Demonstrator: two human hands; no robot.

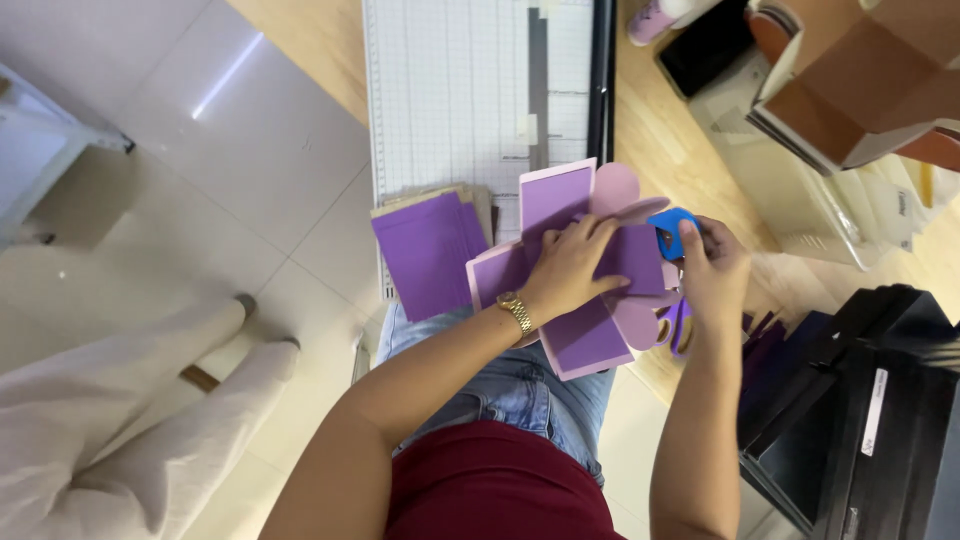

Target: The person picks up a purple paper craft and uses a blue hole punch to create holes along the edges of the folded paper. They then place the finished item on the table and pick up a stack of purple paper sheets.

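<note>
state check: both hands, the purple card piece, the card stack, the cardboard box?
left hand: flat, pressing on the purple card piece
right hand: gripping a blue tool at the piece's edge
purple card piece: unfolded, flaps spread
purple card stack: fanned, untouched
cardboard box: open

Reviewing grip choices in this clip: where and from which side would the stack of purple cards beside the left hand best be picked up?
Probably by its near edge, which overhangs the table above the lap. The stack of purple cards lies flat, so pinch from that open side, thumb above, fingers beneath. The left hand presses the pink and purple card piece just alongside it.
</note>
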